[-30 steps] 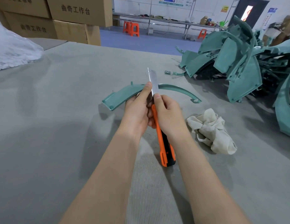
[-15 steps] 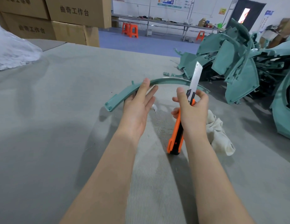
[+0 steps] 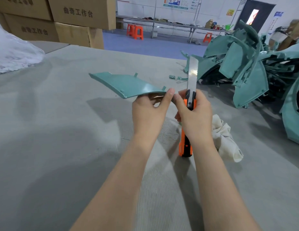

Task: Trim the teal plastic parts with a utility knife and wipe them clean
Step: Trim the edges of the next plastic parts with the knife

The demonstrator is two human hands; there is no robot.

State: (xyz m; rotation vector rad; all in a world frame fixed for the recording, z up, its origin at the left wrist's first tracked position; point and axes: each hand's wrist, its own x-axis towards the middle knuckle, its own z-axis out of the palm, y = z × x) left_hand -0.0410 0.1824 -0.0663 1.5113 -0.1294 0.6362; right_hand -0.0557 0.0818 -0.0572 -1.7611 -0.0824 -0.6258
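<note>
The left hand (image 3: 150, 112) pinches the curved teal part (image 3: 128, 85) by its right end, holding it clear of the table centre, probably to expose an edge. The right hand (image 3: 193, 114) grips the utility knife (image 3: 190, 99) with the blade upright. A rag (image 3: 225, 139) lies near right, likely for wiping.

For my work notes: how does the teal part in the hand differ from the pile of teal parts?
The held part is single; the pile holds many pieces. The left hand holds the held part in the air; the pile rests on the table. Both are teal plastic.
</note>
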